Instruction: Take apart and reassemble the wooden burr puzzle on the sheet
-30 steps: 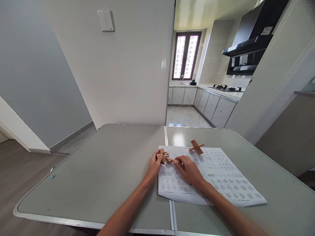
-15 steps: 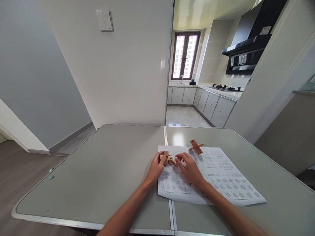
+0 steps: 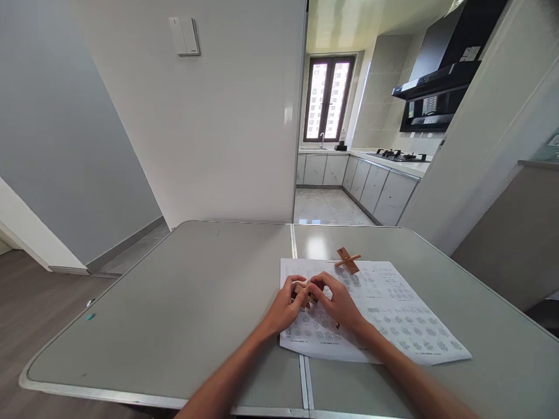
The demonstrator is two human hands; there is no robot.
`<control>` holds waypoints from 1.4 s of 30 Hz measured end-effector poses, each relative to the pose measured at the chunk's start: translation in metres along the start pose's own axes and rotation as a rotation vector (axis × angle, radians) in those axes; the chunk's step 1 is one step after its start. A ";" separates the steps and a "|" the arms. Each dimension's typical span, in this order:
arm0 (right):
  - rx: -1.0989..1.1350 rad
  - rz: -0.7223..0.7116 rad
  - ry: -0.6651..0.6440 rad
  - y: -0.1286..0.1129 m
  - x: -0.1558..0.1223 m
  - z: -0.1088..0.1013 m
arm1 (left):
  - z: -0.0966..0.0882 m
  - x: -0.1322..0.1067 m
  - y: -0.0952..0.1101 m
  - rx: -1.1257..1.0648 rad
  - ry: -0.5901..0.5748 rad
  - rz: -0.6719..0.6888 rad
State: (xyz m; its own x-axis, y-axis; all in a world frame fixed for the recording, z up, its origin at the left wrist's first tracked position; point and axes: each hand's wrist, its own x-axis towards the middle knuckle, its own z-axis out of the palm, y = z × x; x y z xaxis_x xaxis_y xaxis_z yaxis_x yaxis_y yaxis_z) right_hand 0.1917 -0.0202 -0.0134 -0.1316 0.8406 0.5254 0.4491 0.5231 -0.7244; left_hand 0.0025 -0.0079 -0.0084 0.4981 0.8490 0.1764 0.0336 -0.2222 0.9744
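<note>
Light wooden puzzle pieces sit between my two hands, just over the left part of a printed paper sheet. The fingers of my left hand are wrapped round them from the left. From the right, my right hand pinches at the same cluster with thumb and fingers. The fingers cover much of the pieces, so how they fit together is hidden. Farther back, a brown wooden piece with a stick across it lies at the sheet's top edge.
The grey folding table has a metal seam running through it. A small teal bit lies near its left edge. Beyond the table stand a white wall with a light switch and a kitchen with a gas stove.
My left hand has moved right and slightly down with the wooden pieces, bringing them against my right hand's fingers. The right hand has closed in on them.
</note>
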 end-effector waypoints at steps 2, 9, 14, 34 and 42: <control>0.021 0.018 -0.009 0.000 0.000 -0.001 | 0.000 0.000 0.000 -0.016 -0.003 -0.006; 0.068 0.069 0.028 0.005 0.000 0.000 | -0.002 0.005 -0.002 -0.070 0.097 -0.037; 0.050 0.088 0.054 0.006 0.000 -0.001 | -0.004 0.008 0.001 -0.071 0.144 -0.040; 0.005 0.035 0.023 -0.002 -0.003 0.003 | -0.019 0.017 -0.005 0.100 0.612 -0.026; 0.059 0.342 0.199 0.027 0.001 0.000 | -0.015 0.013 -0.014 0.370 0.537 -0.120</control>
State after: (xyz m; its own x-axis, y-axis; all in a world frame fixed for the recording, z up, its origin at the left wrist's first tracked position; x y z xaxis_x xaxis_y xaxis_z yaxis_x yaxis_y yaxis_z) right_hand 0.2042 -0.0051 -0.0326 0.1928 0.9270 0.3217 0.3853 0.2300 -0.8937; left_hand -0.0050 0.0133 -0.0177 -0.0259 0.9779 0.2074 0.4051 -0.1794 0.8965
